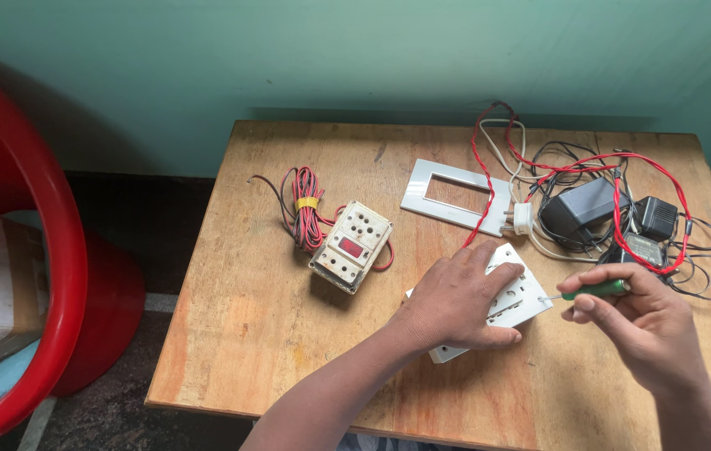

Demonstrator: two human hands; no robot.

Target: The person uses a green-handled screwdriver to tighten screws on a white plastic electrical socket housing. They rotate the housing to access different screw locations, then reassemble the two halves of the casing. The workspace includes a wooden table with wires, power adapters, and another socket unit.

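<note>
On the wooden table [272, 334], an older switch box [352, 245] with a coiled red and black cable [305, 215] lies left of centre, untouched. The left hand [455, 301] lies flat with fingers spread over the white socket board [516, 301], pressing it to the tabletop near the front edge. The right hand [643, 321] is closed around a green-handled screwdriver [593, 291], whose tip meets the board's right edge just beside the left fingertips.

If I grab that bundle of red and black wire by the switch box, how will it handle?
The wire bundle will likely feel floppy, since its loops sag loosely on the table. A yellow tie should keep it together. Its end seems to run to the switch box, so that may drag along.
</note>
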